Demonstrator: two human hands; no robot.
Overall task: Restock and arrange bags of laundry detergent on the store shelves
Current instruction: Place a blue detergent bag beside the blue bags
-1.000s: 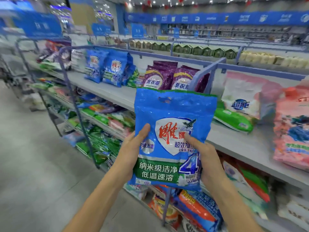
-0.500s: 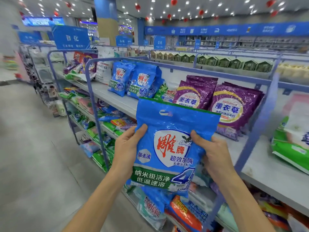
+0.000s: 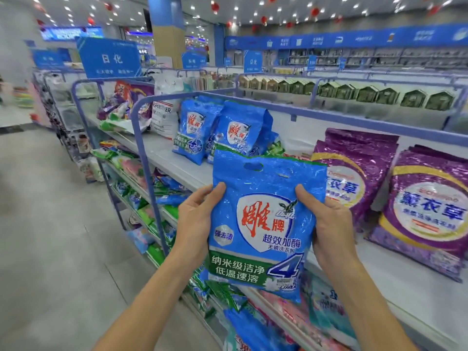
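Shelf edge (image 3: 182, 171) lies partly hidden behind detergent bag (image 3: 263, 224).

Retail shop interior, household-goods aisle: long tiered metal shelves (image 3: 177, 160) stocked with rows of blue detergent bags (image 3: 192, 130) and purple detergent bags (image 3: 428, 211), a blue category sign (image 3: 111, 59) above them, a blue department banner (image 3: 354, 39) along the far wall, and a grey tiled aisle floor (image 3: 50, 224) alongside.

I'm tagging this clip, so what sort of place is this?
Most likely a supermarket's household-goods aisle: white metal shelves carry purple foil detergent bags, like the held blue plastic detergent bag, under blue rectangular aisle signs.
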